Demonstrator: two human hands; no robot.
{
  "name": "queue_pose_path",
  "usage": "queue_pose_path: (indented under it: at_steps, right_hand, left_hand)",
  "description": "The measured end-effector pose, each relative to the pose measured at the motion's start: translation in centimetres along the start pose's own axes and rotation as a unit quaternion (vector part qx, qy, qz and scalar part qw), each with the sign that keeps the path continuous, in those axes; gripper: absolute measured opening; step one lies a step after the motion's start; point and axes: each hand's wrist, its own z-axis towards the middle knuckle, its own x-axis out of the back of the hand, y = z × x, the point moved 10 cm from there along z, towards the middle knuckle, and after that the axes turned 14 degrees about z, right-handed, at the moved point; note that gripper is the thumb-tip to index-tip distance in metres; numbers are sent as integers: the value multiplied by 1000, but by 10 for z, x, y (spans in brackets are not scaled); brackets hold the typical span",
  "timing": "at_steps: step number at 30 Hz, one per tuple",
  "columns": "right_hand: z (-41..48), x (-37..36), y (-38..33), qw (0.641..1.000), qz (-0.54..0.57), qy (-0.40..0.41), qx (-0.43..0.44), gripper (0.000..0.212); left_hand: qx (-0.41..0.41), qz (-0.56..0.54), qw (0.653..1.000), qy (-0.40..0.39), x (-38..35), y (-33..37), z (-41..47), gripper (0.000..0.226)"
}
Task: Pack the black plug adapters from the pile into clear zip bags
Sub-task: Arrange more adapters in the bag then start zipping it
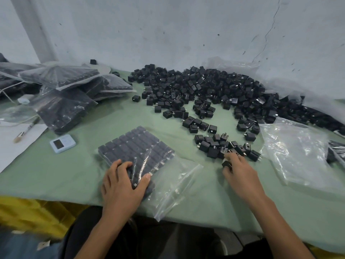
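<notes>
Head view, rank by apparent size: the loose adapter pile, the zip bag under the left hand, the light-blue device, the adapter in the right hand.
Largest to smallest:
1. adapter pile, far but clearly widest
2. zip bag
3. light-blue device
4. adapter, partly hidden in the right hand

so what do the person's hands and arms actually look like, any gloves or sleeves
Both are bare. The left hand and right hand wear no gloves, and no rings show on the fingers. No watch, band or strap shows at either wrist. The left forearm and right forearm are uncovered as far as the frame shows, with no sleeve or cuff in view.
</notes>
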Motion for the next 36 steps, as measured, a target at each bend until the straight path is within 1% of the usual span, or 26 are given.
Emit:
queue_pose_path:
  at_steps: [1,2,5,6,7,8,10,11,13,15,16,18,21,25,27,28,30,32,34,35,36]
  right_hand:
    - [-1,-1,1,1000,-2,-13,-6,33]
    - [-2,-1,2,1000,-4,-27,-15,33]
    - [-9,4,1,999,6,-44,-27,23]
    - [-13,7,0,998,37,-47,-33,19]
    - [-20,8,-1,992,100,-55,-50,18]
    - [-29,8,-3,977,187,-68,-72,20]
    - [-50,0,-17,923,358,-106,-93,26]
    - [-61,-9,-27,896,414,-131,-87,29]
    - [-81,-34,-49,854,478,-188,-83,30]
    - [-96,-62,-64,829,500,-228,-100,29]
    - [-99,-74,-68,821,510,-231,-112,28]
    - [-99,-90,-80,810,527,-223,-127,29]
    - [-94,-104,-102,793,552,-230,-118,27]
    - [-81,-111,-106,776,585,-185,-147,21]
    - [-76,-113,-110,780,584,-173,-143,20]
    - [-75,-114,-110,791,571,-170,-139,22]
    - [-73,-117,-113,821,527,-186,-120,35]
    - [-72,-121,-117,833,500,-213,-101,46]
    - [-70,-119,-118,838,494,-212,-90,44]
    - [-68,-116,-118,850,480,-205,-74,42]
    - [-65,-112,-118,871,449,-194,-49,39]
  left_hand:
    - [1,-1,1000,-1,0,0,0,62]
    - [2,-2,1000,-2,0,0,0,62]
    - [1,-3,1000,-6,1,2,0,63]
    - [1,-3,1000,-6,1,2,-1,63]
    - [2,-4,1000,-6,1,2,-1,63]
    - [3,-5,1000,-9,2,3,-1,64]
    - [6,-4,1000,-12,2,3,-2,64]
    - [7,-3,1000,-11,3,4,-1,64]
    - [8,2,1000,-9,4,5,-1,64]
    - [10,1,1000,-9,5,5,-1,65]
    - [9,1,1000,-10,5,5,-2,65]
    - [6,3,1000,-11,4,5,-2,64]
    - [4,3,1000,-9,5,6,-2,64]
    - [3,5,1000,-9,6,6,-2,65]
    - [3,5,1000,-8,6,5,-2,65]
    - [2,6,1000,-8,5,6,-2,65]
    - [-1,7,1000,-9,5,6,-2,64]
    - [-1,7,1000,-11,5,7,-2,65]
    - [-2,8,1000,-13,5,7,-2,65]
    - [-2,9,1000,-14,5,7,-2,65]
    - [-1,10,1000,-15,5,7,-2,65]
